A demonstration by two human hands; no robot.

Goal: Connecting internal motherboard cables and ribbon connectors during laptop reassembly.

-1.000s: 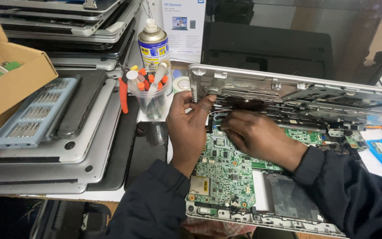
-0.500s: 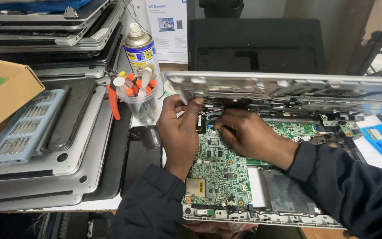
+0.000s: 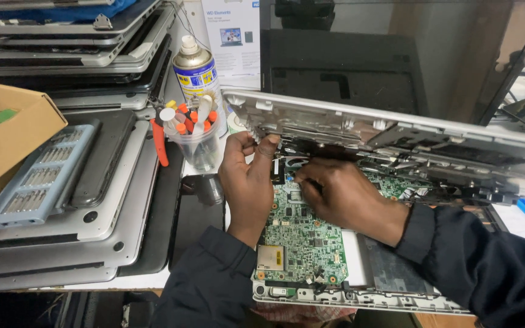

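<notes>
Motherboard [image 3: 302, 234] just below left hand [image 3: 247, 179] and right hand [image 3: 341, 194].

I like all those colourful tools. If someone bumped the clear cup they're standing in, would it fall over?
Probably yes. The clear cup is narrow and packed with tall tools poking above its rim, so it looks top-heavy. It seems light plastic, so a push might slide it. The spray can behind might catch it.

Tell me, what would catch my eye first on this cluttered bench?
The opened grey laptop with its bare green circuit board sits in the middle, both hands at its top edge: the left hand props the raised silver metal cover, the right hand probes beneath. At left lie stacked grey closed laptops; behind stands a clear plastic cup of orange-tipped tools.
</notes>
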